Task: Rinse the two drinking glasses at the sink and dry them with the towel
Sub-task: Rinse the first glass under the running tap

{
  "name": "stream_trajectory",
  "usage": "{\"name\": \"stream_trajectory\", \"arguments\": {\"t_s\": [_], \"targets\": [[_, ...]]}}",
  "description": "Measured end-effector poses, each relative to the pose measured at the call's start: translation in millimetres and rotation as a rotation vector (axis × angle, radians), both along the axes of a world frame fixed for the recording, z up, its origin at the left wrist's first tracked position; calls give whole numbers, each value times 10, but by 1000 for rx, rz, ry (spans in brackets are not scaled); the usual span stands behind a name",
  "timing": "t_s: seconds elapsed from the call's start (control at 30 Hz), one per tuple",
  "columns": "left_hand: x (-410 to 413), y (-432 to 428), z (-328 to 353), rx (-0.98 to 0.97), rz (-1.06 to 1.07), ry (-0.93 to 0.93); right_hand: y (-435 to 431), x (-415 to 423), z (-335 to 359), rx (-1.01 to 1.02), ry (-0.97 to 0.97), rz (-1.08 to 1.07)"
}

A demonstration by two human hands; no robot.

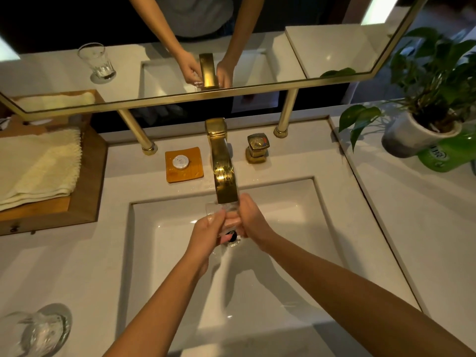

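Both hands hold one clear drinking glass [221,208] under the spout of the gold faucet [222,166], over the white sink basin [164,253]. My left hand [209,234] grips it from the left, my right hand [253,218] from the right. The glass is mostly hidden by fingers and blurred by water. The second glass [38,331] stands on the counter at the bottom left. A folded cream towel [38,166] lies on a wooden tray at the left.
An amber soap dish [184,164] with a small round soap sits left of the faucet; a gold knob [256,148] right of it. A potted plant [422,130] and green bottle [448,155] stand at right. A gold-framed mirror [231,47] is behind.
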State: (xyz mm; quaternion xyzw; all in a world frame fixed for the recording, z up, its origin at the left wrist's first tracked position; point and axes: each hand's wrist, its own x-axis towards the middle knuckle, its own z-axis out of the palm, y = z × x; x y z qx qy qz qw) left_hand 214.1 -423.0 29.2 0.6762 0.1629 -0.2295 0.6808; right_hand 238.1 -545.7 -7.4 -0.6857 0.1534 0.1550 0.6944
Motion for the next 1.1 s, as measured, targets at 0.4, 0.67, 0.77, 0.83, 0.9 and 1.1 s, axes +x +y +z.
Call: {"name": "stream_trajectory", "arguments": {"t_s": [0.4, 0.67, 0.77, 0.83, 0.9, 1.1], "targets": [[53, 105, -77, -556, 304, 497, -228, -151, 141, 269, 222, 257], [-36, 135, -128, -792, 362, 581, -254, 39, 154, 61, 160, 314], [11, 120, -136, -788, 399, 576, -256, 48, 193, 90, 113, 332], [47, 133, -125, -756, 368, 581, -307, 8, 216, 119, 131, 411], [53, 140, -154, -732, 312, 590, -300, -5, 197, 34, 122, 392], [37, 98, -159, -255, 10, 312, -199, -52, 100, -70, 377, 258]]}}
